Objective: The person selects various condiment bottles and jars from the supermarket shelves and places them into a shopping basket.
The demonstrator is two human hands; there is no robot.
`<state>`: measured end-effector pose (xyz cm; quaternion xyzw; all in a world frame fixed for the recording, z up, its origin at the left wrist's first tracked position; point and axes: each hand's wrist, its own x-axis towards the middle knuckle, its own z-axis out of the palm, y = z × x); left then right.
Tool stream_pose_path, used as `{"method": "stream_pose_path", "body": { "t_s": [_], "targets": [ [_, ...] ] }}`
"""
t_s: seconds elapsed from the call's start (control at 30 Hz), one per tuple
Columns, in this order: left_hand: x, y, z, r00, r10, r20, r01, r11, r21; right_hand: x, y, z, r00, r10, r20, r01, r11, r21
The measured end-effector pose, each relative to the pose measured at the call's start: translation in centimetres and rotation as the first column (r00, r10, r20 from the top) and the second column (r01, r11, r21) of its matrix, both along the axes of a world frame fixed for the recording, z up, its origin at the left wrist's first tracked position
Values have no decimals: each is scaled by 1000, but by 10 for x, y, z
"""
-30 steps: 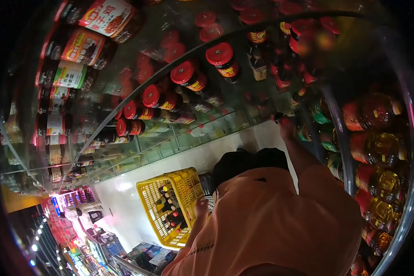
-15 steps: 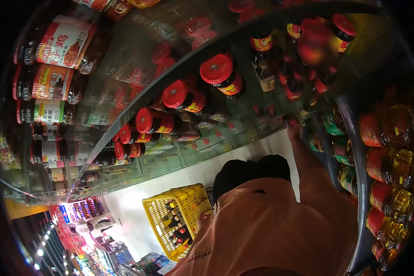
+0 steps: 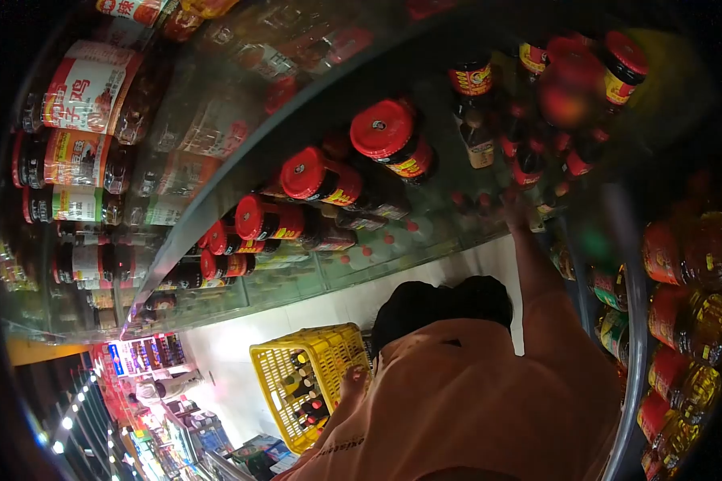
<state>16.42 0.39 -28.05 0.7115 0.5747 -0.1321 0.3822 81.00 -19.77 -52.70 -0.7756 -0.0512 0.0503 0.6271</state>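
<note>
My left hand [image 3: 353,381] is at the side of a yellow plastic basket [image 3: 335,335], its fingers looking curled; whether they grip the basket is unclear. Several dark bottles [image 3: 303,385], a few with red caps, lie in the basket. My right arm stretches toward a glass shelf, and my right hand [image 3: 518,210] is in shadow by its edge. Its fingers are dark and blurred, so what they hold cannot be made out. Close to this hand are red-capped bottles [image 3: 528,164] and a dark bottle with a pale label [image 3: 477,144].
Red-lidded jars [image 3: 383,130] line the glass shelf [image 3: 329,268]. Labelled jars [image 3: 84,92] fill the left side. Oil bottles [image 3: 690,321] stand at the right behind a metal rail [image 3: 635,321]. A person [image 3: 164,387] is farther off on the pale floor [image 3: 217,361].
My right hand has shifted slightly up the picture, deeper into the shadow at the shelf. My left hand has risen a little beside the basket. The view has tilted slightly.
</note>
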Motion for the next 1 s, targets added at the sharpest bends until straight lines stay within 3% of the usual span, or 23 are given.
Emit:
{"method": "stream_pose_path", "body": {
  "t_s": [0.07, 0.13, 0.2, 0.23, 0.3, 0.33, 0.37, 0.4, 0.43, 0.47, 0.5, 0.53, 0.6, 0.63, 0.67, 0.7, 0.73, 0.77, 0.83, 0.87, 0.9, 0.97, 1.0],
  "targets": [
    [-3, -5, -8, 998, -57, 40, 53, 996, 76, 6, 1, -16, 996, 53, 65, -35, 968, -249],
    [-13, -10, -14, 991, -113, 68, 103, 984, 146, 3, 6, -40, 1000, 16, 10, -13, 976, -220],
    [-33, -11, -28, 986, 21, 164, -23, 1000, 13, -4, 6, -46, 999, -17, -42, 9, 981, -195],
    [-41, -12, -35, 986, 30, 162, -32, 999, 6, -10, 0, -44, 998, -7, -69, -14, 952, -305],
    [-65, -16, -47, 908, 322, 266, -262, 935, -238, -40, -18, -36, 994, 11, -106, -55, 904, -424],
    [-87, -11, -63, 901, 394, 179, -319, 885, -340, -67, -30, -31, 989, -36, -143, -37, 880, -474],
    [-63, -25, -28, 958, 252, 140, -222, 954, -200, -92, -42, -24, 982, -78, -173, -24, 853, -521],
    [-25, -42, 24, 991, 113, 77, -108, 992, -65, -117, -58, -14, 927, 49, -373, -275, 765, -583],
    [-53, -40, -4, 962, 208, 180, -188, 975, -121, -148, -79, 7, 895, 236, -379, -413, 762, -499],
    [-86, -46, -29, 911, 310, 271, -268, 946, -181, -177, -92, 11, 818, 335, -467, -555, 669, -493],
    [-76, -65, 5, 973, 177, 147, -163, 981, -101, -207, -108, 40, 734, 364, -573, -640, 654, -404],
    [-45, -73, 45, 999, 43, 16, -42, 998, -38, -234, -123, 31, 684, 432, -587, -719, 530, -448],
    [-68, -85, 37, 996, 54, -74, -61, 993, -98, -242, -139, 100, 682, 370, -631, -725, 462, -512],
    [-71, -94, 44, 995, 52, -80, -59, 995, -86, -248, -161, 98, 708, 506, -493, -706, 490, -512],
    [-73, -101, 48, 995, 58, -86, -64, 995, -73, -247, -191, 76, 703, 628, -334, -698, 517, -496],
    [-65, -107, 67, 993, 66, -97, -75, 994, -85, -244, -206, 46, 568, 343, -748, -637, 759, -136],
    [-56, -110, 82, 992, 74, -105, -85, 992, -96, -235, -195, 106, 406, 151, -901, -535, 839, -100],
    [-64, -115, 71, 992, 106, -66, -112, 989, -97, -225, -205, 97, 344, 156, -926, -591, 802, -84],
    [-68, -121, 64, 991, 135, -7, -135, 989, -56, -211, -249, 40, 426, 255, -868, -601, 797, -60],
    [-63, -122, 72, 991, 131, 12, -131, 991, -14, -217, -286, -55, 545, 292, -786, -471, 882, 0],
    [-69, -123, 63, 984, 169, 57, -170, 985, 11, -204, -322, -94, 30, 417, -908, -47, 908, 415],
    [-80, -116, 47, 960, 244, 137, -255, 965, 65, -200, -322, -65, 378, 191, -906, -437, 899, 7],
    [-62, -110, 83, 954, 256, 157, -276, 953, 123, -200, -299, 21, 522, 76, -849, -544, 797, -263]
  ]
}}
